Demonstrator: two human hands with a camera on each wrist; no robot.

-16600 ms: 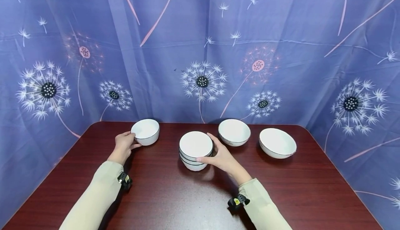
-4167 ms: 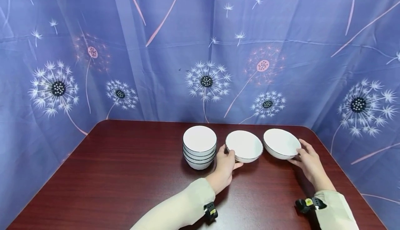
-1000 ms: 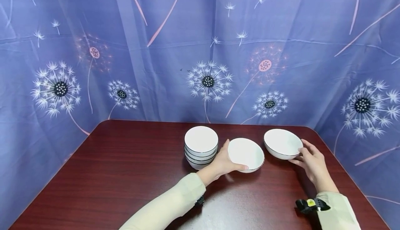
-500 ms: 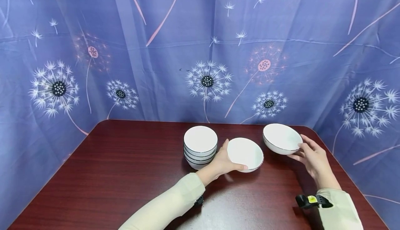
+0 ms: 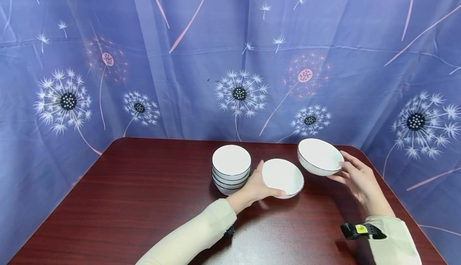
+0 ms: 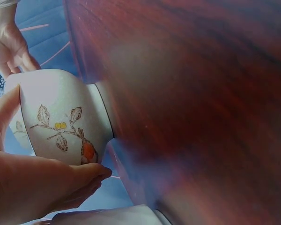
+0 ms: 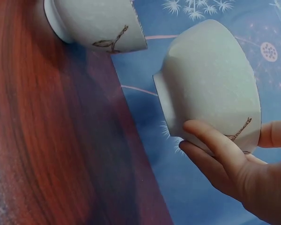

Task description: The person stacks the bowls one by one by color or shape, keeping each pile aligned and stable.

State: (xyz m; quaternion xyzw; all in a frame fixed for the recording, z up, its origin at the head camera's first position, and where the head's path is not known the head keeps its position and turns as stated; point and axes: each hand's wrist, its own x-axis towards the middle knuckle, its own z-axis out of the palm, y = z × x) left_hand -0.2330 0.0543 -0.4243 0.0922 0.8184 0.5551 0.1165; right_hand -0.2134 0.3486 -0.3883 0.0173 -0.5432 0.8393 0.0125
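My left hand (image 5: pixel 256 187) grips a white bowl (image 5: pixel 282 177) that stands on the table, thumb on its near rim and fingers round its left side. In the left wrist view this bowl (image 6: pixel 61 112) shows leaves and an orange fruit painted on its side. A second white bowl (image 5: pixel 319 155) is held up off the table by my right hand (image 5: pixel 361 183), thumb at the rim and fingers beneath. The right wrist view shows that raised bowl (image 7: pixel 210 79), slightly tilted, with a brown twig painted on it. Left of both stands a stack of white bowls (image 5: pixel 231 163) with dark rims.
The dark red wooden table (image 5: pixel 144 201) reaches back to a blue curtain (image 5: pixel 187 77) with dandelion prints. The bowl stack stands just left of my left hand, close to its fingers.
Over the last second my right hand has lifted its bowl and brought it slightly left; the left hand stayed still. Much earlier a bowl stood apart at far left, and the stack was lower.
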